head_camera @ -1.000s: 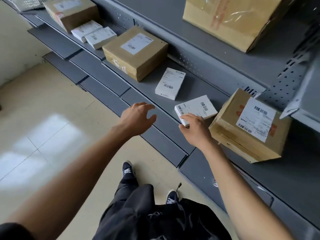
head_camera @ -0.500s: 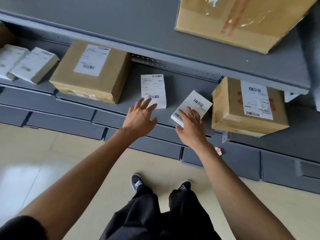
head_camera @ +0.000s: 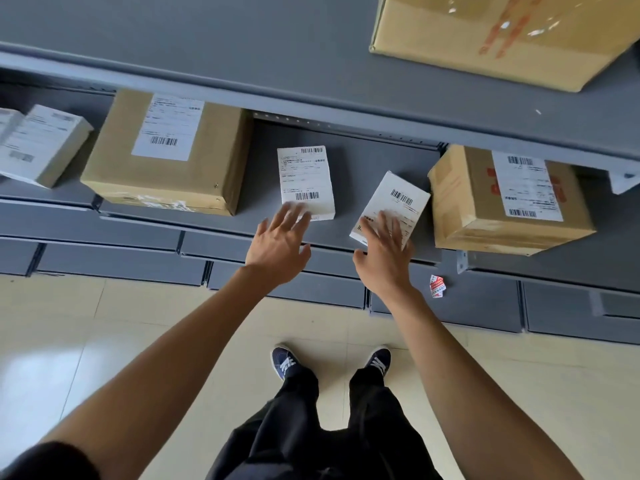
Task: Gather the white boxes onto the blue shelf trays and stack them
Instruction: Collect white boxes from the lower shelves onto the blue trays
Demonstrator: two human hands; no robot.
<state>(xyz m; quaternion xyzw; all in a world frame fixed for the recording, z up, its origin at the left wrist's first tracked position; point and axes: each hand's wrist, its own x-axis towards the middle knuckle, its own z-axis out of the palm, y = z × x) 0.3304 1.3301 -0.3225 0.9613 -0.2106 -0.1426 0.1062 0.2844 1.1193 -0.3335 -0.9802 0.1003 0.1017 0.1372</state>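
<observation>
Two white boxes lie flat on the blue-grey shelf tray (head_camera: 349,161) at centre frame, well apart from each other. The left white box (head_camera: 305,181) is set with its long axis running up and down the frame, square to the shelf edge. The right white box (head_camera: 390,207) is turned, its long axis slanting from lower left to upper right, its upper right corner just beside a brown carton (head_camera: 502,199).

Each box is met by the hand on its own side. The left hand (head_camera: 278,249) is spread, fingers straight, and its fingertips are laid on the near bottom edge of the left box; nothing is gripped. The right hand (head_camera: 382,261) is likewise flat and open, its fingers resting on the lower half of the right box's label; no pinch can be seen.

The coming move is judged to turn on the gap between the boxes and on the slant of the right one: it would need to be squared before one box could be stacked on the other.

Further left, past a larger brown carton (head_camera: 169,150), more white boxes (head_camera: 41,143) are seen at the frame's left edge, not yet gathered.
</observation>
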